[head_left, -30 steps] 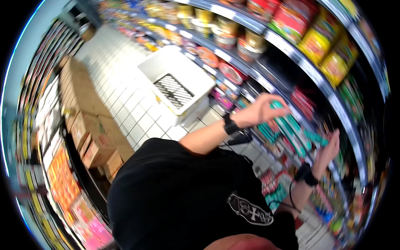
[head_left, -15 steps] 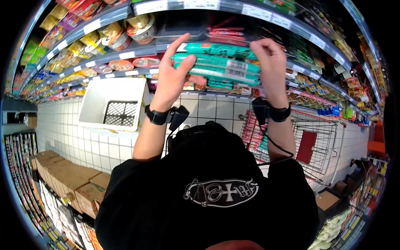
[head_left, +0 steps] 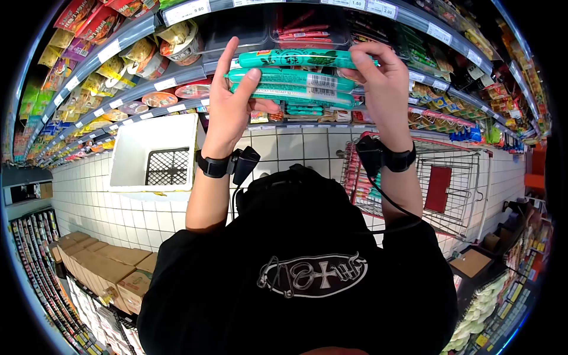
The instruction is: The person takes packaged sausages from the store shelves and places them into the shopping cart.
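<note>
Several long sausages in shiny teal wrappers lie side by side between my hands, in front of the shelf. My left hand [head_left: 229, 112] is closed around the left ends of the lower sausages [head_left: 296, 79], thumb on top and index finger stretched up. Barcodes on those wrappers face me. My right hand [head_left: 383, 89] pinches the right end of the uppermost sausage [head_left: 302, 58], which sits a little apart from the others. Behind them, a clear bin [head_left: 309, 29] on the shelf holds red-wrapped sticks. A dark tray [head_left: 234, 35] stands beside it.
Below left, a white plastic crate [head_left: 127, 157] stands in front of the shelves. A wire shopping cart [head_left: 455, 177] with red and teal packs is at the right. Instant noodle cups [head_left: 177, 44] line the left shelf. Cardboard boxes [head_left: 106, 269] are stacked behind me at left.
Both hands and the sausages have shifted slightly left in view. The uppermost sausage has come apart from the lower ones, leaving a gap, and its printed side now shows.
</note>
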### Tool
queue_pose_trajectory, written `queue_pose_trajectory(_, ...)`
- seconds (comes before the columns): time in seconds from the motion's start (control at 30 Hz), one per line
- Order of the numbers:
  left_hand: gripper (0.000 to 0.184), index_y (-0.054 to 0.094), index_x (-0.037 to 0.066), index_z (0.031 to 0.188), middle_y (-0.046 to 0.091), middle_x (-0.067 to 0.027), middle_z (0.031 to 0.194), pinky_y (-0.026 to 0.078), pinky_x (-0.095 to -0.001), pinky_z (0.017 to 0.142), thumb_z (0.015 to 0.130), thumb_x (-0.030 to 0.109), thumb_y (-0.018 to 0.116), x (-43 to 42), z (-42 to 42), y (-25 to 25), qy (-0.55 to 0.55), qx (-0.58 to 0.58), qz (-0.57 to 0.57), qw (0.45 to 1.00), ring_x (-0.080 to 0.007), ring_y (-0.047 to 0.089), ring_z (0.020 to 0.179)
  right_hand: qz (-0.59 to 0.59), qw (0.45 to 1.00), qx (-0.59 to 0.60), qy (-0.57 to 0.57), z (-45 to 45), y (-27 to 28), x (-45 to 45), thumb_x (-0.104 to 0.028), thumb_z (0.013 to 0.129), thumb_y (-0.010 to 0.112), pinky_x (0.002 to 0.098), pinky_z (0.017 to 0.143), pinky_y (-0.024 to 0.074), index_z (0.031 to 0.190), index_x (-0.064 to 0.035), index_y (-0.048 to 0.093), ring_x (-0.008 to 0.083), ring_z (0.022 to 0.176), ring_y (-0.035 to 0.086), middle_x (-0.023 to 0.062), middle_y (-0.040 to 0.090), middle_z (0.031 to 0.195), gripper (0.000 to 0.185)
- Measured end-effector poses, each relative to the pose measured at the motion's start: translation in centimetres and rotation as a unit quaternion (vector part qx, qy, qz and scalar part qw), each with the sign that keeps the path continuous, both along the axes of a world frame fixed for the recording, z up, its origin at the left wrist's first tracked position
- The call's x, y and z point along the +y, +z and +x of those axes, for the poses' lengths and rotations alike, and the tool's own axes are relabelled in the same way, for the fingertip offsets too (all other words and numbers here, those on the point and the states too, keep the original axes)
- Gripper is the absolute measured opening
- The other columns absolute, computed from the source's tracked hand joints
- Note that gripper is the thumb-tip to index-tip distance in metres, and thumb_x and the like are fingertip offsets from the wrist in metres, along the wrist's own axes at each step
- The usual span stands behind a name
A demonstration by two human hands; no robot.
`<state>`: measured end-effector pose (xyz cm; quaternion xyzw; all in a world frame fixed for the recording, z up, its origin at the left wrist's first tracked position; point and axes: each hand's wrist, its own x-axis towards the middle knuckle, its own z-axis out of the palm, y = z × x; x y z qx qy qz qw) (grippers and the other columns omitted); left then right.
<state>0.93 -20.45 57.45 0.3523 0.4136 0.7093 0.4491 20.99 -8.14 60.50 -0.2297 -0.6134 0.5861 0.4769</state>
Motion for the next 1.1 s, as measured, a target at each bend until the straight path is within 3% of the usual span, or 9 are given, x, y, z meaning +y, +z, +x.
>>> queue_pose_trajectory(0.07, 0.058, 0.032, 0.007, 0.145, 0.062, -0.0177, 0.108, 0.061, -0.0315, 0.056, 0.094, 0.01, 0.059, -0.1, -0.2, 0.3, 0.004, -0.003, 0.024, 1.0, -0.0256, 0.07, 0.065, 0.026, 0.999, -0.011, -0.026, 0.1, -0.2, 0.1, -0.012, 0.089, 0.069, 0.0228, 0.07, 0.0574, 0.096, 0.0008, 0.067, 0.0072, 0.079, 0.062, 0.0025, 0.065, 0.086, 0.014)
queue_pose_trajectory(0.1, 0.055, 0.035, 0.006, 0.143, 0.062, -0.0167, 0.107, 0.061, -0.031, 0.056, 0.094, 0.01, 0.059, -0.5, 0.1, 0.4, 0.012, 0.006, 0.023, 1.0, -0.0253, 0.07, 0.065, 0.124, 0.986, -0.089, -0.065, 0.4, -0.1, 0.4, -0.015, 0.09, 0.07, 0.0207, 0.065, 0.0557, 0.094, -0.0001, 0.067, 0.005, 0.074, 0.061, 0.0007, 0.065, 0.08, 0.016)
queue_pose_trajectory(0.17, 0.052, 0.039, 0.005, 0.14, 0.062, -0.0154, 0.106, 0.061, -0.0308, 0.055, 0.094, 0.01, 0.06, -0.5, 0.1, 0.3, 0.006, 0.016, 0.018, 1.0, -0.0247, 0.07, 0.067, 0.054, 0.997, -0.017, -0.045, 0.2, -0.1, 0.0, -0.019, 0.091, 0.069, 0.0194, 0.06, 0.054, 0.091, -0.0011, 0.067, 0.0035, 0.07, 0.059, -0.0003, 0.064, 0.078, 0.018)
queue_pose_trajectory(0.3, 0.057, 0.032, 0.005, 0.144, 0.062, -0.015, 0.106, 0.061, -0.0315, 0.056, 0.094, 0.01, 0.059, -0.3, 0.6, 0.6, -0.001, 0.022, 0.037, 0.999, -0.0243, 0.07, 0.07, 0.049, 0.996, -0.029, -0.065, 0.4, -0.4, 0.3, -0.021, 0.091, 0.069, 0.0192, 0.056, 0.0528, 0.089, -0.0017, 0.066, 0.0023, 0.067, 0.059, -0.0015, 0.064, 0.075, 0.019)
queue_pose_trajectory(0.5, 0.048, 0.035, 0.004, 0.137, 0.064, -0.016, 0.104, 0.06, -0.0312, 0.055, 0.095, 0.013, 0.056, -0.3, 0.9, 0.5, -0.018, -0.005, 0.027, 0.999, -0.0255, 0.07, 0.065, 0.046, 0.997, -0.032, -0.055, 0.6, -1.2, 0.3, -0.024, 0.093, 0.067, 0.0185, 0.055, 0.0509, 0.084, -0.0018, 0.065, 0.0011, 0.064, 0.057, -0.003, 0.062, 0.068, 0.024)
queue_pose_trajectory(0.6, 0.043, 0.037, 0.003, 0.133, 0.065, -0.0149, 0.098, 0.06, -0.0343, 0.053, 0.097, 0.017, 0.054, 0.0, 0.8, 0.4, -0.006, 0.02, 0.021, 1.0, -0.0217, 0.067, 0.062, 0.048, 0.997, -0.049, -0.028, 0.8, -2.0, 0.7, -0.027, 0.095, 0.063, 0.0202, 0.058, 0.053, 0.092, -0.0022, 0.065, 0.0016, 0.069, 0.058, -0.0014, 0.063, 0.075, 0.025)
queue_pose_trajectory(0.7, 0.043, 0.037, 0.003, 0.132, 0.065, -0.0154, 0.097, 0.059, -0.0364, 0.053, 0.097, 0.019, 0.055, 0.3, 0.9, -0.1, 0.019, -0.002, 0.023, 1.0, -0.0224, 0.066, 0.059, 0.076, 0.994, -0.081, -0.019, 0.6, -1.9, -0.1, -0.029, 0.097, 0.059, 0.0228, 0.061, 0.0553, 0.111, -0.0043, 0.06, 0.0039, 0.078, 0.061, 0.0012, 0.066, 0.086, 0.028)
queue_pose_trajectory(0.8, 0.044, 0.037, 0.002, 0.132, 0.066, -0.0169, 0.096, 0.058, -0.0372, 0.054, 0.097, 0.019, 0.056, 0.6, 1.3, 0.0, 0.063, 0.015, 0.043, 0.997, -0.0219, 0.065, 0.056, -0.015, 0.996, -0.073, 0.04, 0.3, -1.7, -1.6, -0.026, 0.097, 0.059, 0.0227, 0.058, 0.0541, 0.13, -0.0093, 0.047, 0.008, 0.083, 0.064, 0.0041, 0.067, 0.097, 0.04)
queue_pose_trajectory(1.1, 0.041, 0.039, 0.0, 0.13, 0.067, -0.0159, 0.092, 0.058, -0.036, 0.054, 0.097, 0.018, 0.055, 1.1, 3.0, -0.1, 0.044, 0.014, 0.036, 0.998, -0.021, 0.065, 0.055, 0.034, 0.994, -0.091, -0.042, 1.4, -2.1, -1.4, -0.024, 0.097, 0.059, 0.0203, 0.051, 0.0495, 0.121, -0.008, 0.051, 0.005, 0.073, 0.061, 0.0032, 0.068, 0.097, 0.03)
